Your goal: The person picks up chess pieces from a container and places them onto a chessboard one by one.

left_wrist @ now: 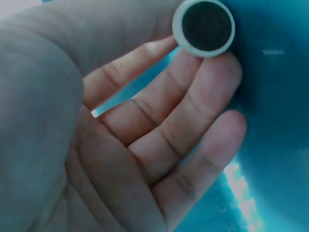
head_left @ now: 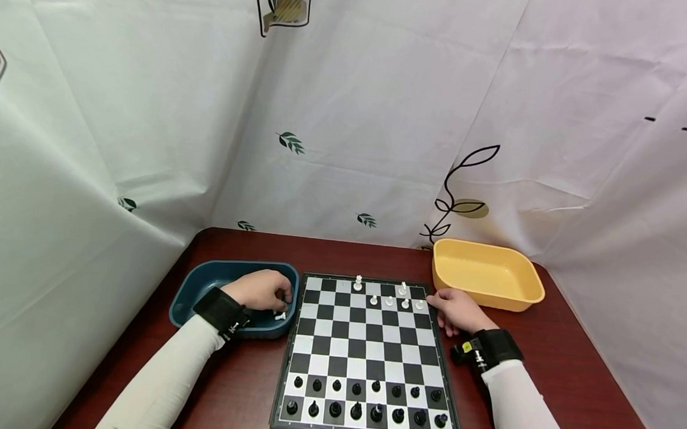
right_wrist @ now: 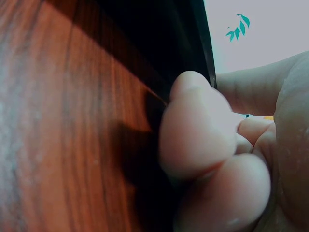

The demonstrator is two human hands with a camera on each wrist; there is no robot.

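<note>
Left hand (head_left: 261,291): down inside the blue bin (head_left: 202,277), fingers bent. You pinch a white piece (left_wrist: 207,27) at your fingertips; its round base, a dark disc in a pale rim, faces the wrist camera. More white shows in the bin just below those fingers (head_left: 282,294), too small to identify.

Right hand (head_left: 460,311): at the right edge of the board (head_left: 366,350), near its far corner. Your fingers are bent and touch the black side; cannot tell whether they grip it or only rest there.

Between your hands: the board, flat on the bench (head_left: 244,376). Six white pieces stand on it, all nearer your right hand than the board's near edge: a rook (head_left: 358,283) and another piece (head_left: 403,289) in the far row, four pawns (head_left: 389,301) in the next.

Nearer you than both hands: sixteen black pieces (head_left: 356,411), two full rows.

Just beyond your right hand: a yellow bin (head_left: 485,269). Behind everything, pale cloth (head_left: 371,113) printed with leaves.
</note>
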